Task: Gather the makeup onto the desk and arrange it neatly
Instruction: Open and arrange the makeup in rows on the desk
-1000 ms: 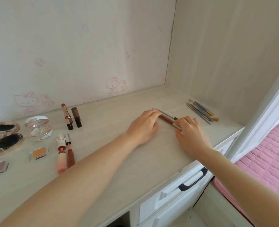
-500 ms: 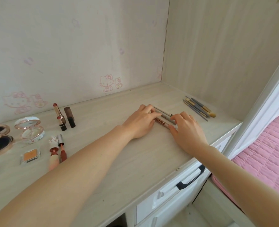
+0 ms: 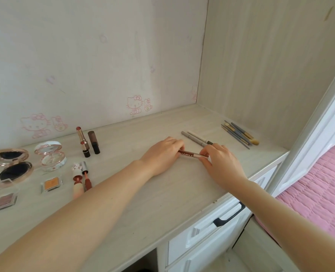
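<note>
A brownish-red makeup pencil (image 3: 190, 154) with a silver end lies on the pale wooden desk (image 3: 162, 201). My left hand (image 3: 162, 154) pinches its left end and my right hand (image 3: 219, 163) pinches its right end. Just behind it lie two grey pencils (image 3: 197, 138) side by side. Several makeup brushes (image 3: 239, 134) lie near the right wall. At the left stand two lipsticks (image 3: 88, 142), with two lip gloss tubes (image 3: 81, 177), two open compacts (image 3: 11, 165) and two small eyeshadow pans (image 3: 50, 184) nearby.
The desk sits in a corner between a papered back wall and a wooden side panel (image 3: 270, 75). White drawers with a black handle (image 3: 229, 215) are below the front edge. A pink bed cover (image 3: 318, 193) lies to the right.
Both hands have drawn the brownish-red pencil toward me, away from the two grey pencils, which now lie uncovered behind it.
</note>
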